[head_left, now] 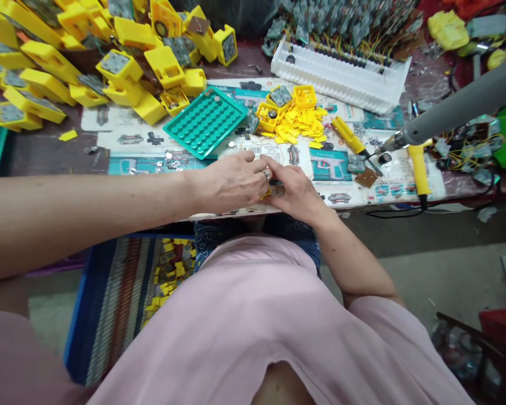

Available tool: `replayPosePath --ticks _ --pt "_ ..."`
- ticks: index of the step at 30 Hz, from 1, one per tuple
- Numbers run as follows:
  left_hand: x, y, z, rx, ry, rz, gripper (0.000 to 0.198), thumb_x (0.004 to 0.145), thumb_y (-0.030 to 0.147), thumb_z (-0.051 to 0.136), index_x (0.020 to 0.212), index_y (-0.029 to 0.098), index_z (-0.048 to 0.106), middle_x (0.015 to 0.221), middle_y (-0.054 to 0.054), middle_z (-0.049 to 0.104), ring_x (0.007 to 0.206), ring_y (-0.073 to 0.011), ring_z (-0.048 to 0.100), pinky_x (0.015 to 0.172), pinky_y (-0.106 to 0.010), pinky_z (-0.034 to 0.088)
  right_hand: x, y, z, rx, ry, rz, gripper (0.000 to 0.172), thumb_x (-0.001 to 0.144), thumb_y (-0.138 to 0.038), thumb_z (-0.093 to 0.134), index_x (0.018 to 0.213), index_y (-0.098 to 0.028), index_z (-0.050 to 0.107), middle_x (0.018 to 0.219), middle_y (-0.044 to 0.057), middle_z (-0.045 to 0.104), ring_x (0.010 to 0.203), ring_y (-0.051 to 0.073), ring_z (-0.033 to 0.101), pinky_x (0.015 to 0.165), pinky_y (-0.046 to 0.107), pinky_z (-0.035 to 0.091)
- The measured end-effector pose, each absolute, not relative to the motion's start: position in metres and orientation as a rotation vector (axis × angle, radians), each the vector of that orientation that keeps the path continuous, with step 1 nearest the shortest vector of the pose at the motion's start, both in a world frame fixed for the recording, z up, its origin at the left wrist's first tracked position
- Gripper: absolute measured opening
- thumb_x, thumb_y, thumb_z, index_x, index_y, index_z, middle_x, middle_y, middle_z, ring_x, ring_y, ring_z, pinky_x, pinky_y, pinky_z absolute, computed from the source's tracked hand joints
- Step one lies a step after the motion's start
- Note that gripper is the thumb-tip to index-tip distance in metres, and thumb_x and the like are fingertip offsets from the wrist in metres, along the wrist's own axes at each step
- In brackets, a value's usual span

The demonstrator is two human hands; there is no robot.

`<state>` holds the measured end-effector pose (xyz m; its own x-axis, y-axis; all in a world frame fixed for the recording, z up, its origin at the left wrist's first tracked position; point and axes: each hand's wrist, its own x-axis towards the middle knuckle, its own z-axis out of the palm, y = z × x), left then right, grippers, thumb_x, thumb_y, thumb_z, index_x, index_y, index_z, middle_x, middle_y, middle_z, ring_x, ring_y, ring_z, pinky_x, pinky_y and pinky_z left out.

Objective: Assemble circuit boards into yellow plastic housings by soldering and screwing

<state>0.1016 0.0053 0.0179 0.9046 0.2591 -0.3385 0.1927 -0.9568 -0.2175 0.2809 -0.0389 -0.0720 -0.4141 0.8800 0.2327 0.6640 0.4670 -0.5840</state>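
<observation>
My left hand (235,179) and my right hand (297,191) meet at the table's front edge, fingers closed together. A little of a small yellow plastic piece (266,193) shows between them; the fingers hide the rest. Just beyond the hands lies a heap of yellow plastic pieces (297,126), with square yellow housings (305,97) at its back. Left of this heap, a green ridged tray (206,121) sits at an angle. Small shiny metal parts (172,162) are scattered near my left wrist.
Many yellow housings (122,67) pile up at back left. A white foam rack (341,79) stands before wired circuit boards (354,25). At right are a yellow-handled tool (348,135), a grey arm (459,101) and another yellow handle (418,169). Below, a blue-edged crate (78,320) holds yellow parts.
</observation>
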Motion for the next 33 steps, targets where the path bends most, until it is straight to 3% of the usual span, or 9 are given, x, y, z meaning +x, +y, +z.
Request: replayPosePath --ticks 6,11,15,18,21,24,28,33 --pt "0.093 0.008 0.011 -2.924 -0.479 0.455 0.032 0.092 0.010 0.038 0.107 0.013 0.066 0.094 -0.012 0.069 0.100 -0.0270 0.062 0.081 -0.036 0.044 0.278 -0.041 -0.067 -1.281 -2.224 0.562 0.081 0.084 -0.033 0.070 0.154 -0.019 0.033 0.118 0.006 0.072 0.112 0.021 0.066 0.103 0.037 0.045" --pt "0.075 0.016 0.005 -3.118 -0.759 0.114 0.028 0.094 0.018 0.038 0.102 0.013 0.063 0.096 -0.012 0.069 0.091 -0.0243 0.064 0.081 -0.035 0.049 0.276 -0.041 -0.063 -1.277 -2.238 0.591 0.079 0.084 -0.032 0.070 0.153 -0.018 0.035 0.124 0.008 0.071 0.115 0.022 0.066 0.105 0.039 0.045" --pt "0.059 0.020 0.001 -3.267 -1.094 -0.094 0.029 0.097 0.026 0.035 0.105 0.019 0.062 0.106 -0.012 0.070 0.101 -0.0248 0.065 0.088 -0.038 0.052 0.282 -0.042 -0.057 -1.211 -2.247 0.637 0.070 0.082 -0.033 0.072 0.146 -0.017 0.047 0.135 0.011 0.066 0.126 0.026 0.061 0.108 0.044 0.045" --pt "0.052 0.013 -0.004 -3.338 -1.140 -0.242 0.033 0.096 0.035 0.041 0.118 0.020 0.060 0.122 -0.012 0.067 0.116 -0.0253 0.062 0.099 -0.040 0.049 0.288 -0.044 -0.047 -1.192 -2.147 0.707 0.061 0.084 -0.040 0.069 0.139 -0.018 0.053 0.141 0.012 0.061 0.127 0.026 0.061 0.104 0.042 0.050" --pt "0.051 -0.003 -0.018 -3.323 -1.106 -0.427 0.060 0.090 0.046 0.052 0.139 0.012 0.047 0.139 -0.017 0.058 0.130 -0.0284 0.054 0.110 -0.043 0.043 0.289 -0.045 -0.036 -1.320 -2.024 0.798 0.054 0.085 -0.037 0.065 0.136 -0.020 0.055 0.124 0.009 0.071 0.106 0.022 0.070 0.091 0.038 0.057" --pt "0.057 -0.020 -0.037 -3.155 -1.191 -0.503 0.080 0.084 0.050 0.061 0.149 0.009 0.035 0.138 -0.019 0.059 0.134 -0.0328 0.050 0.116 -0.055 0.033 0.284 -0.042 -0.025 -1.455 -2.078 0.893 0.060 0.083 -0.032 0.065 0.139 -0.020 0.051 0.101 0.004 0.076 0.090 0.021 0.073 0.084 0.038 0.058" --pt "0.067 -0.034 -0.055 -2.947 -1.298 -0.630 0.076 0.089 0.041 0.058 0.154 0.018 0.028 0.117 -0.012 0.070 0.125 -0.0286 0.056 0.120 -0.059 0.024 0.273 -0.029 -0.007 -1.616 -2.267 0.923 0.067 0.078 -0.023 0.068 0.141 -0.021 0.047 0.089 0.001 0.077 0.082 0.022 0.073 0.078 0.037 0.056" --pt "0.075 -0.038 -0.067 -2.795 -1.220 -0.851 0.078 0.089 0.031 0.058 0.158 0.022 0.023 0.114 -0.009 0.070 0.119 -0.0264 0.059 0.123 -0.058 0.018 0.267 -0.022 0.005 -1.721 -2.353 0.825 0.066 0.073 -0.019 0.070 0.136 -0.019 0.050 0.088 0.002 0.077 0.085 0.024 0.074 0.077 0.035 0.054"
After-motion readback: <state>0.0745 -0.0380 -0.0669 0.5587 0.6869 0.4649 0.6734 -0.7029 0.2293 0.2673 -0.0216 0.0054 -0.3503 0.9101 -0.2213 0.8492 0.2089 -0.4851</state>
